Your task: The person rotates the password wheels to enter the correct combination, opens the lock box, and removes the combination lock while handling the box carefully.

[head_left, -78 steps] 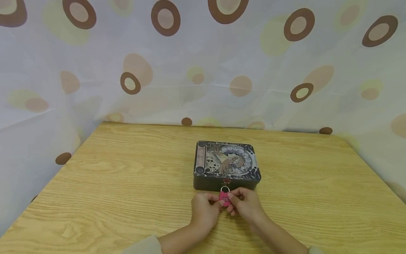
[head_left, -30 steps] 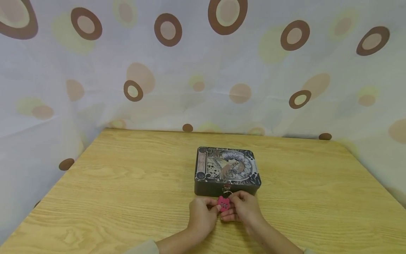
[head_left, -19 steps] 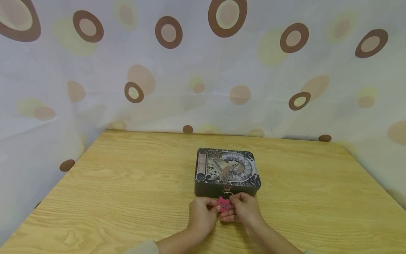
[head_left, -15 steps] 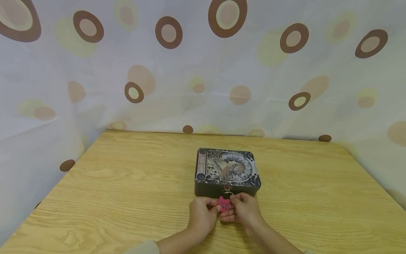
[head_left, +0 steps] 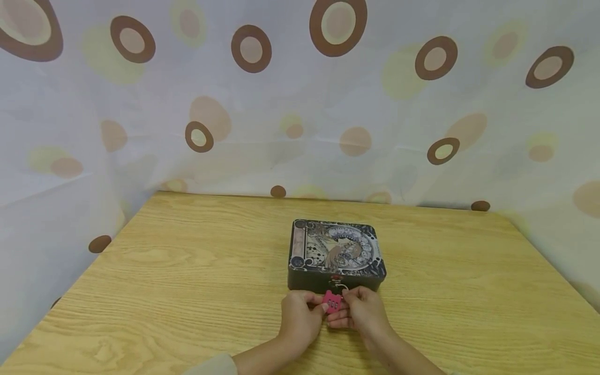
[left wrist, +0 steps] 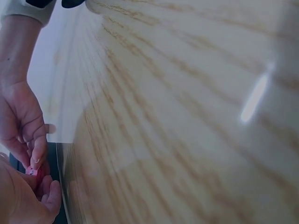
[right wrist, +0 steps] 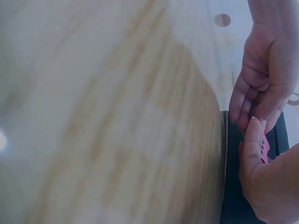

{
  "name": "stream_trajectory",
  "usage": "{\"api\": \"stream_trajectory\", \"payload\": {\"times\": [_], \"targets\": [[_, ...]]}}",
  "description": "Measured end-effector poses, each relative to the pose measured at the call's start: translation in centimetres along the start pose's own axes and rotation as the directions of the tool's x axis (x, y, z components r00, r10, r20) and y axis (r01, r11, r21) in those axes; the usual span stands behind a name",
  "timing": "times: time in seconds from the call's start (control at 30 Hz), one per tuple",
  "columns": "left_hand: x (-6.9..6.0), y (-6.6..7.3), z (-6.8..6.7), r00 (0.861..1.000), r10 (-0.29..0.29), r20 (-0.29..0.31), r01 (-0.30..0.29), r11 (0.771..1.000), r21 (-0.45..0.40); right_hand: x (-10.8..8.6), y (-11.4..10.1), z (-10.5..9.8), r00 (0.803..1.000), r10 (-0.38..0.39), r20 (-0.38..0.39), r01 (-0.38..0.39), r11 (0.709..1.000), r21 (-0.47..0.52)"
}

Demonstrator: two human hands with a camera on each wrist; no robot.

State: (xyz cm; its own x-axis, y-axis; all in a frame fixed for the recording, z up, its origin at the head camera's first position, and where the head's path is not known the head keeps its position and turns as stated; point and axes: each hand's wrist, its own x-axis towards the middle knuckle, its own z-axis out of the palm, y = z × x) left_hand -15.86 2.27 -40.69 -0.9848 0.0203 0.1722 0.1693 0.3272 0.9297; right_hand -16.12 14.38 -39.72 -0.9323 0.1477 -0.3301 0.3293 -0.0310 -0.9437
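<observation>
A pink combination padlock [head_left: 332, 301], its body with small ears and number dials, is at the front of a dark rectangular tin box [head_left: 300, 279] with a printed lid. My left hand [head_left: 299, 317] pinches the lock body between thumb and index finger. With thumb and index finger, my right hand [head_left: 367, 312] pinches the silver shackle [head_left: 344, 286], which runs to the box's latch [head_left: 336, 279]. The other right fingers lie curled below the lock body. Both wrist views show the pink lock [left wrist: 39, 176] [right wrist: 265, 149] between the hands, partly covered by fingers. The lid is down.
The box stands on a wooden tabletop [head_left: 197, 271], right of its middle. Behind and at both sides hangs a pale curtain [head_left: 281, 156] with brown rings and coloured spots.
My right fingers have shifted from the lock body to the shackle, which now leans to the right of the body. The left hand keeps its pinch. The head view has tilted up slightly.
</observation>
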Motion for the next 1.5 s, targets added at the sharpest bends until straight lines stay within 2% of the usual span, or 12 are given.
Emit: {"api": "stream_trajectory", "payload": {"times": [0.3,0.6,0.83,1.13,1.33,1.5], "targets": [[0.0,0.2,0.3,1.000,0.015,0.001,-0.015,1.000,0.014,-0.3,-0.2,-0.4,1.000,0.018,-0.005,-0.018,1.000,-0.014],[0.2,0.3,0.2,0.998,0.018,0.059,-0.018,1.000,-0.003,-0.5,-0.2,-1.2,1.000,-0.002,-0.015,0.002,1.000,-0.015],[0.2,0.6,0.4,0.996,0.004,0.088,-0.001,0.999,-0.040,-0.6,-0.3,-1.9,1.000,-0.011,-0.010,0.011,0.998,-0.059],[0.0,0.7,0.9,0.993,-0.031,0.110,0.041,0.995,-0.087,-0.5,-0.3,-3.2,0.995,-0.035,0.095,0.040,0.998,-0.052],[0.1,0.8,1.5,0.992,-0.039,0.123,0.052,0.993,-0.110,-0.4,-0.4,-4.2,0.991,-0.043,0.125,0.053,0.995,-0.080],[0.0,1.0,2.1,0.987,-0.070,0.145,0.092,0.984,-0.154,-0.4,-0.4,-5.0,0.984,-0.042,0.175,0.059,0.994,-0.092]]}}
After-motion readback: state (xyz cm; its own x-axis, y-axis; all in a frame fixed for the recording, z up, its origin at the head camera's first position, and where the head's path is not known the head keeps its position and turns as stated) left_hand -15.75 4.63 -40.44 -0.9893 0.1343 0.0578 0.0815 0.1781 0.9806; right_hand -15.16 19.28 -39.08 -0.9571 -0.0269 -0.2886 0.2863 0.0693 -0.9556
